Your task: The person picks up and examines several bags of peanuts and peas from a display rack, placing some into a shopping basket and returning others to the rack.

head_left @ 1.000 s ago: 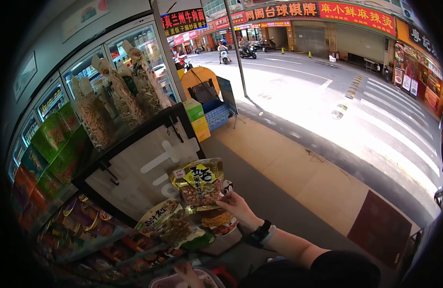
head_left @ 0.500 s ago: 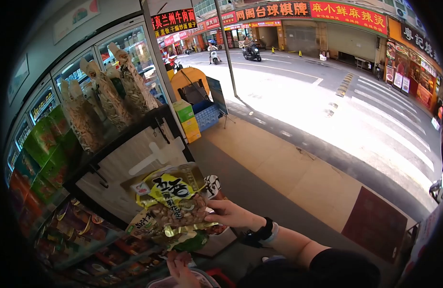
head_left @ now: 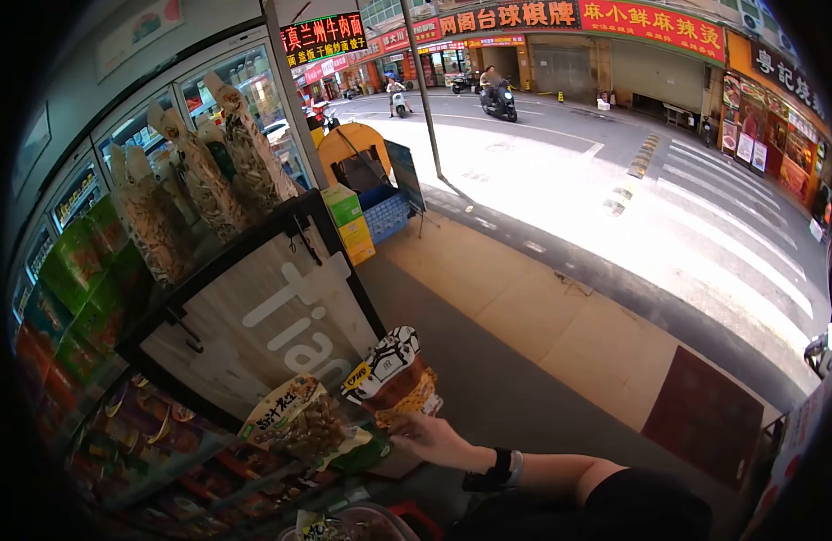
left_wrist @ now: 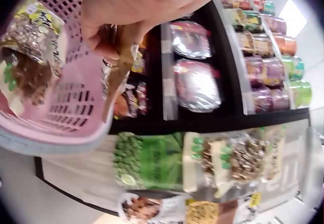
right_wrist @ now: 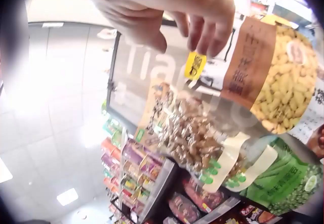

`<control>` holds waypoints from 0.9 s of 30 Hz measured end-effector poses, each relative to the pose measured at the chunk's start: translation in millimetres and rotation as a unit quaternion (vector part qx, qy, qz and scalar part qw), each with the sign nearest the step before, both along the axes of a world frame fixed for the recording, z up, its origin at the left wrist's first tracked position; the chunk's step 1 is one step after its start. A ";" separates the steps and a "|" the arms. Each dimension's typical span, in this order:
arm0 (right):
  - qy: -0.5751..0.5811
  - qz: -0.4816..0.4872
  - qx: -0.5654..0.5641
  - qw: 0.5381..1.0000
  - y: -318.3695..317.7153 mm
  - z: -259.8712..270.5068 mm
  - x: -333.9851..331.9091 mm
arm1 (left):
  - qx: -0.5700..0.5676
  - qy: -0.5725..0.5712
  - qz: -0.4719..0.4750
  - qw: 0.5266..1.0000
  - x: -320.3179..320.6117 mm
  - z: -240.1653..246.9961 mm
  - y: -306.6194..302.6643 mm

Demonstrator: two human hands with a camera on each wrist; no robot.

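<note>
Head view put the right hand near the lower part of an orange-and-yellow snack pouch; a neighbouring packet read "卤汁花生", the panel "Tian", and a street sign "麻小鲜麻辣烫".

Left wrist view had the left hand pinching a brown packet edge-on at the basket; lowering it flat onto the packs inside seemed wisest.

Right wrist view showed the right fingers loosely bent, holding nothing; the pouch's brown band apparently included "瓜子".
</note>
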State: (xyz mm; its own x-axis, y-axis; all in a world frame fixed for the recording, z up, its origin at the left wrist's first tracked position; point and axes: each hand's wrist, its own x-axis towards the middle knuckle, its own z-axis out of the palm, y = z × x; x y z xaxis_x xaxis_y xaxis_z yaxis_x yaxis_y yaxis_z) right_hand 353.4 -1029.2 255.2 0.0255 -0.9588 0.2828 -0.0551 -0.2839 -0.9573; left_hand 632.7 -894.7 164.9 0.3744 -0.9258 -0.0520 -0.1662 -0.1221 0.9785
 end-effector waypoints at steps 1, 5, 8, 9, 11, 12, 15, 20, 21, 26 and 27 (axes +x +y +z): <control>-0.009 -0.093 -0.006 0.996 -10.3 -10.0 -12.0 | -0.005 0.009 -0.003 1.000 -0.4 -0.9 -1.9; 0.012 -0.295 0.012 0.955 -51.2 -24.7 -50.0 | -0.027 0.043 -0.025 0.998 -3.0 -2.2 -12.8; 0.040 -0.221 0.050 0.973 -72.3 -34.3 -60.8 | -0.050 0.069 -0.040 0.996 -7.4 -0.2 -28.6; 0.040 -0.224 0.047 0.973 -77.9 -36.4 -61.0 | -0.059 0.078 -0.044 0.994 -8.9 2.0 -34.2; 0.070 -0.116 0.065 0.989 -86.0 -44.3 -58.8 | -0.075 0.095 -0.054 0.991 -13.2 7.0 -44.4; 0.010 -0.107 0.044 0.993 -89.3 -49.4 -53.8 | -0.082 0.104 -0.059 0.989 -17.2 10.2 -49.0; 0.037 -0.131 0.034 0.990 -92.9 -58.7 -53.8 | -0.100 0.131 -0.067 0.984 -28.2 19.7 -58.1; 0.083 -0.189 0.119 0.971 -91.0 -60.9 -55.8 | -0.125 0.162 -0.071 0.976 -40.1 38.4 -65.9; 0.091 -0.153 0.097 0.979 -86.7 -58.6 -56.7 | -0.131 0.169 -0.071 0.974 -42.8 42.5 -68.1; -0.049 -0.038 0.007 0.998 -58.2 -39.3 -49.6 | -0.159 0.201 -0.076 0.964 -60.1 62.4 -77.8; -0.050 -0.039 0.008 0.998 -52.2 -32.1 -48.5 | -0.164 0.208 -0.079 0.961 -64.4 66.4 -80.3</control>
State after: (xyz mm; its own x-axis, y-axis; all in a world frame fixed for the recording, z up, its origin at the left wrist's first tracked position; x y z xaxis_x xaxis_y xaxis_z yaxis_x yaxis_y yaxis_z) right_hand 304.9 -1081.4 223.1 -0.0775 -0.9610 0.2654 0.0192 -0.2676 -0.9633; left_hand 568.3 -975.0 231.3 0.2388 -0.9612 0.1382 0.2563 0.1997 0.9457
